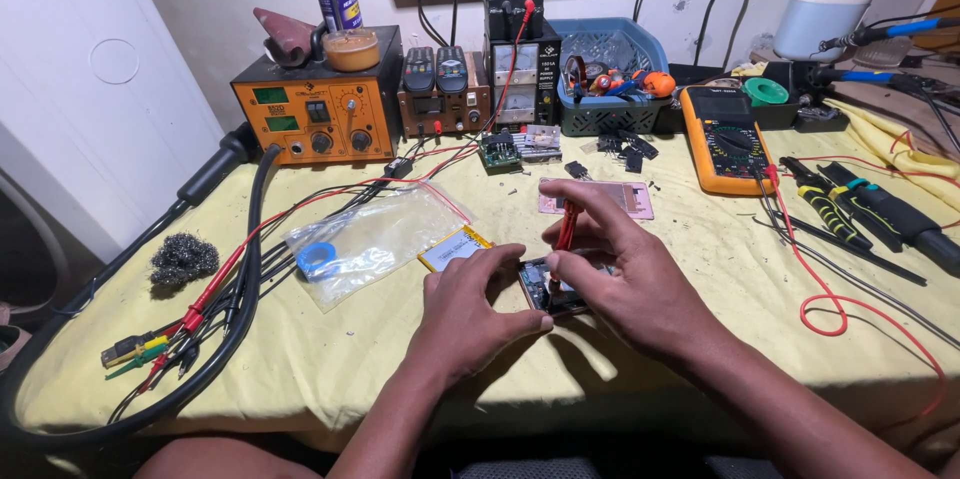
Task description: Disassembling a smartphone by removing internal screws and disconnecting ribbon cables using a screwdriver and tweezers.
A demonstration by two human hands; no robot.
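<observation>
An opened small dark device (545,291) with its circuit board showing lies on the yellow cloth (330,359). My left hand (470,314) rests on its left edge, fingers curled against it. My right hand (615,264) holds a red probe (566,229) between thumb and fingers, its tip down on the device. A flat silver battery pack with a yellow edge (452,248) lies just left of the device. A pink back cover (632,200) lies beyond my right hand.
An orange multimeter (728,139) with a red lead sits right, pliers and cutters (850,209) beside it. At the back stand an orange rework station (320,111), a power supply (518,64) and a blue basket (610,74). A clear plastic bag (370,239), steel wool (184,259) and black cables lie left.
</observation>
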